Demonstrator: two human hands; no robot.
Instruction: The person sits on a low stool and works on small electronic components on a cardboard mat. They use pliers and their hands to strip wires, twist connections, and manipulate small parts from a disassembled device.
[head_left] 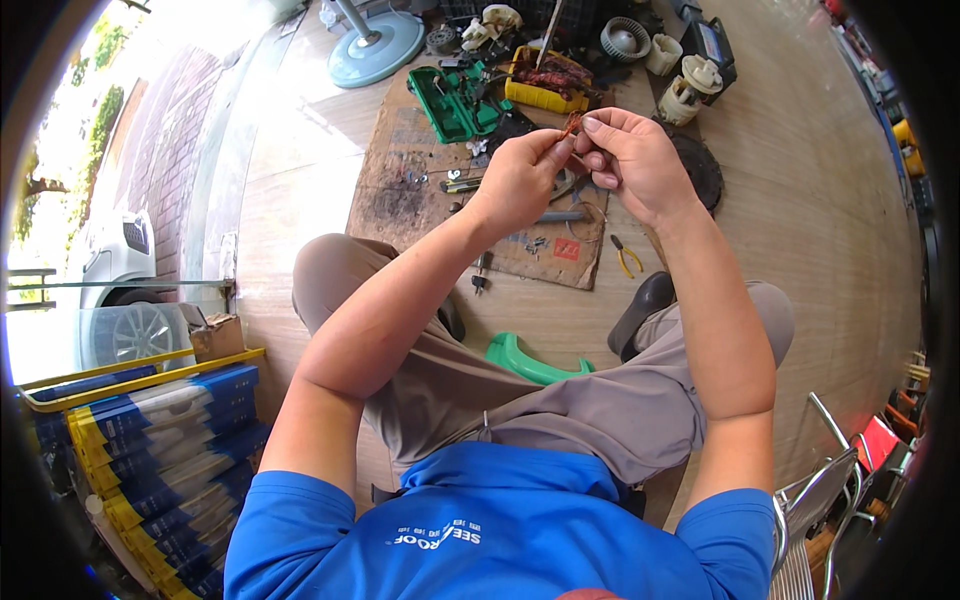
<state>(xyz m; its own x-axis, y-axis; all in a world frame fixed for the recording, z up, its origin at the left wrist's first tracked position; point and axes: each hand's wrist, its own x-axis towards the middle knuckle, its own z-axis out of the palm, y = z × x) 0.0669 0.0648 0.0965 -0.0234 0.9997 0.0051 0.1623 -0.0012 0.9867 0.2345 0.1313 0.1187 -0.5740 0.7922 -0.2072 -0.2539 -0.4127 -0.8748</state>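
Both hands are raised together above the far part of a cardboard sheet (400,190). Between thumb and finger, my left hand (522,180) pinches a small bundle of copper-coloured wire (572,124). My right hand (638,160) is closed at the bundle's other side, thumb and fingertips on it. The lower end of the bundle is hidden by the fingers. Below the hands, a grey metal bar (562,216) and a utility knife (460,186) lie on the cardboard. Yellow-handled pliers (627,258) rest on the floor to the right.
Beyond the hands are an opened green tool case (450,120), a yellow tray (545,98) with dark reddish scraps, and a white pump-like part (690,88). A green curved plastic piece (535,362) lies between my legs. Stacked blue-yellow packages (160,430) stand left, a metal chair (820,490) right.
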